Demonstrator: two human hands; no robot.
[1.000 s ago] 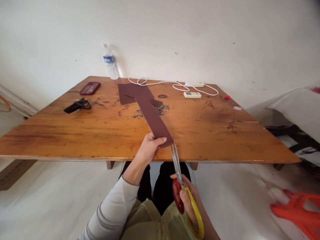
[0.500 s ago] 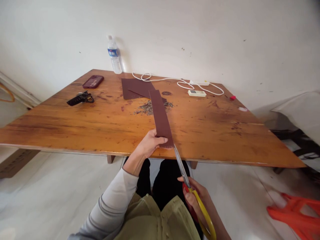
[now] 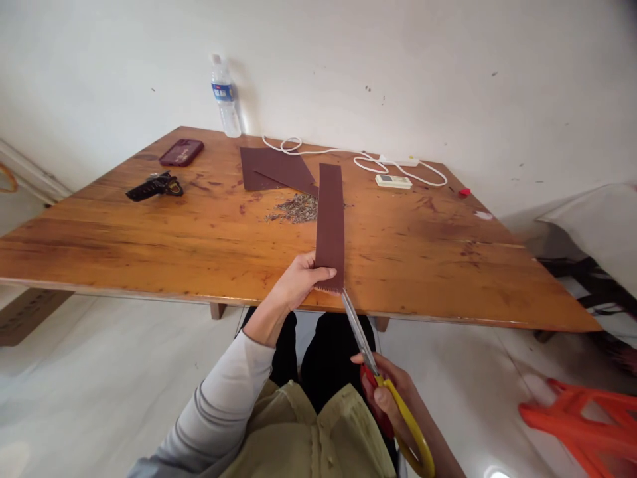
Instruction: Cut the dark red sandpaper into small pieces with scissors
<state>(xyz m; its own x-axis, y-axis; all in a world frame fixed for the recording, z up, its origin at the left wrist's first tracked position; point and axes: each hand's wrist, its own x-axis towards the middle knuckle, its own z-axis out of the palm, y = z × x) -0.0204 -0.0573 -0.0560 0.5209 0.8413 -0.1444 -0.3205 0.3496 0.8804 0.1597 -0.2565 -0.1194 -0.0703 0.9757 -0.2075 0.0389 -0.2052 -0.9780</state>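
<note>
My left hand [image 3: 303, 282] pinches the near end of a long dark-red paper strip [image 3: 330, 219], thumb on top. A fringe of fine cuts runs along the strip's near edge. In my right hand [image 3: 393, 392] is a pair of scissors [image 3: 359, 330] with red and yellow handles. The tips of its blades meet the strip's near right corner, and the blades look nearly together. Beyond the strip lies a heap of small dark clippings [image 3: 298, 208], partly hidden by it. Two dark-red sheets [image 3: 273, 167] overlap behind the heap.
On the wooden table [image 3: 199, 255] stand or lie a water bottle [image 3: 226, 99], a phone [image 3: 182, 153], black keys or a pouch [image 3: 154, 186], a white cable [image 3: 323, 152] and a small white device [image 3: 393, 181]. An orange stool [image 3: 562, 415] is on the floor at right.
The strip has turned from leaning left to nearly upright in view, its far end swinging right. The scissors stay at its near right corner. The camera view has shifted slightly.
</note>
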